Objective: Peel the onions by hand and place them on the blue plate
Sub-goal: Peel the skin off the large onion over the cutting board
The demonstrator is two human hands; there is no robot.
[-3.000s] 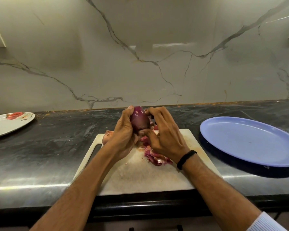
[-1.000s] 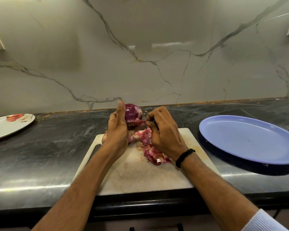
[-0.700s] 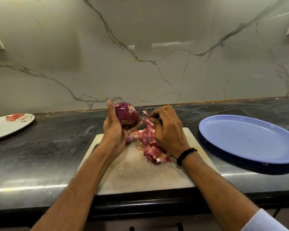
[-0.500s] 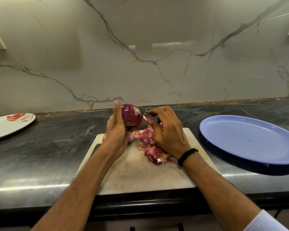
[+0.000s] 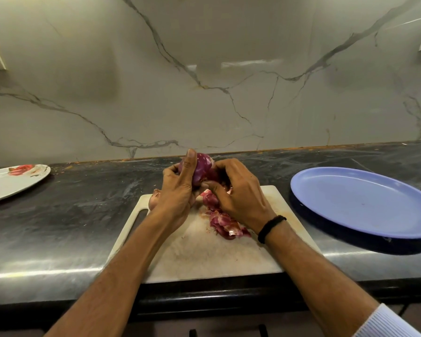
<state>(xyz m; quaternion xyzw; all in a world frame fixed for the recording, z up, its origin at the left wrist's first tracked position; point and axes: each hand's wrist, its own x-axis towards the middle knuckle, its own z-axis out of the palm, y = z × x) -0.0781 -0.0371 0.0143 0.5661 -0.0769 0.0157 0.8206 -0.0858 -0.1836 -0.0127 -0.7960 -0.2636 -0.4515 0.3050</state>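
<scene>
A purple-red onion (image 5: 203, 166) is held up above the far edge of the white cutting board (image 5: 204, 254). My left hand (image 5: 178, 188) grips it from the left, thumb raised along its side. My right hand (image 5: 238, 193) curls against the onion's right and lower side, fingertips on its skin. A heap of torn red peels (image 5: 223, 220) lies on the board under my right wrist. The blue plate (image 5: 365, 203) sits to the right of the board with nothing on it.
A second onion (image 5: 154, 199) peeks out behind my left hand at the board's far left corner. A white plate (image 5: 7, 183) with a red pattern lies at the far left of the dark counter. A marble wall rises close behind.
My right hand had pulled away with a strip of peel and has come back against the onion. My left hand has turned the onion slightly and kept hold.
</scene>
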